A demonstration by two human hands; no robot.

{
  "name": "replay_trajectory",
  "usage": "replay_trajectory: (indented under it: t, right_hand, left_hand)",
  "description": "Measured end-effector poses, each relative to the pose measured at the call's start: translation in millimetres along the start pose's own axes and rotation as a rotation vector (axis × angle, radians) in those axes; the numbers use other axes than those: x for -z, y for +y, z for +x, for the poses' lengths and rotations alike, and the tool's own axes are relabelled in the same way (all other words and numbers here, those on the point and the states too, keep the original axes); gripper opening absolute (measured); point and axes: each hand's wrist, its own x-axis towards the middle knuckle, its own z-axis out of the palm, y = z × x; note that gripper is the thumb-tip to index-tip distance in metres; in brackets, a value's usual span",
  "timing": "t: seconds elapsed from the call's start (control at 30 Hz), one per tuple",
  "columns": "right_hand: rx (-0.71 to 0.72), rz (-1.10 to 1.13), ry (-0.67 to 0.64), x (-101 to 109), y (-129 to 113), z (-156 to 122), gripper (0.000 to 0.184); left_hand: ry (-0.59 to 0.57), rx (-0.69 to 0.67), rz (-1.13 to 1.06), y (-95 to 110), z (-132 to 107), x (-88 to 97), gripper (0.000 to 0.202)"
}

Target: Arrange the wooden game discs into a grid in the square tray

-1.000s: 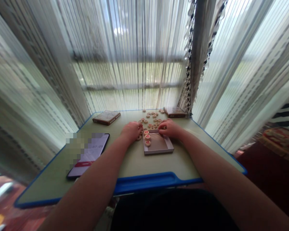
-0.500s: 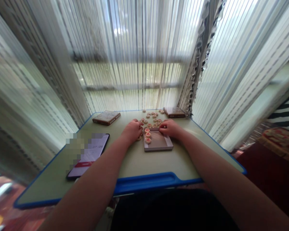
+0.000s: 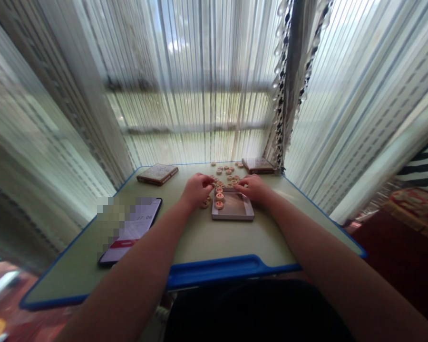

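A shallow open box [image 3: 233,217] lies on the table in front of me. Along its left wall several round wooden xiangqi pieces with red characters [image 3: 219,196] stand in a column; the rest of its floor shows bare. My left hand [image 3: 197,191] is just past the box's far left corner, fingertips pinched together at a pale xiangqi piece partly hidden by them. At the far right corner, my right hand [image 3: 252,187] has its thumb and fingers closed about the rim. Loose xiangqi pieces [image 3: 230,178] are scattered behind the box, and a few [image 3: 206,203] sit under my left wrist.
A flat patterned box [image 3: 158,174] lies at the back left, and a similar one [image 3: 258,166] at the back right. A phone [image 3: 131,232] with a lit screen is left of my forearm. The table has a blue edge [image 3: 214,273]; curtains hang behind it.
The shallow box has shifted slightly left and away from me. My left hand has lifted from the pieces on the left and moved towards the far left corner. My right fingers have moved slightly left.
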Motion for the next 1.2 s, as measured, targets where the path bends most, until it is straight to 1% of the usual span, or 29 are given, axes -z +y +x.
replay_trajectory:
  t: [0.07,0.13,0.2,0.27,0.37,0.47,0.6,0.73,0.83,0.93,1.07,1.1,1.2]
  right_hand:
    - [0.006,0.045,0.043,1,-2,-1,0.037]
    - [0.023,0.118,0.086,3,-6,-1,0.034]
    - [0.066,0.187,0.116,6,-13,-3,0.036]
    - [0.13,0.239,0.142,10,-21,-4,0.039]
    - [0.208,0.293,0.179,14,-33,-6,0.033]
    - [0.233,0.307,0.209,14,-38,-7,0.024]
    - [0.239,0.301,0.23,12,-38,-7,0.02]
    - [0.24,0.296,0.231,14,-38,-7,0.018]
    - [0.238,0.294,0.229,16,-38,-8,0.016]
    - [0.23,0.304,0.236,16,-38,-8,0.016]
    - [0.21,0.347,0.225,16,-38,-9,0.03]
    - [0.21,0.354,0.218,16,-39,-9,0.031]
    - [0.211,0.352,0.201,16,-41,-9,0.023]
  left_hand:
    - [-0.007,0.052,-0.129,3,0,0.6,0.021]
    - [-0.04,0.135,-0.299,9,-1,2.9,0.023]
    - [-0.074,0.23,-0.444,17,-3,6.5,0.027]
    - [-0.096,0.292,-0.549,24,-5,10.3,0.031]
    - [-0.139,0.309,-0.701,31,-8,13.0,0.036]
    - [-0.219,0.293,-0.822,30,-9,11.8,0.042]
    - [-0.32,0.263,-0.869,29,-9,11.0,0.044]
    - [-0.363,0.292,-0.883,31,-9,12.2,0.038]
    - [-0.368,0.341,-0.891,31,-10,11.5,0.035]
    - [-0.355,0.361,-0.877,31,-10,10.4,0.035]
    - [-0.361,0.347,-0.852,32,-11,11.3,0.036]
    - [-0.366,0.338,-0.849,32,-11,11.8,0.036]
    - [-0.379,0.311,-0.849,33,-11,12.2,0.036]
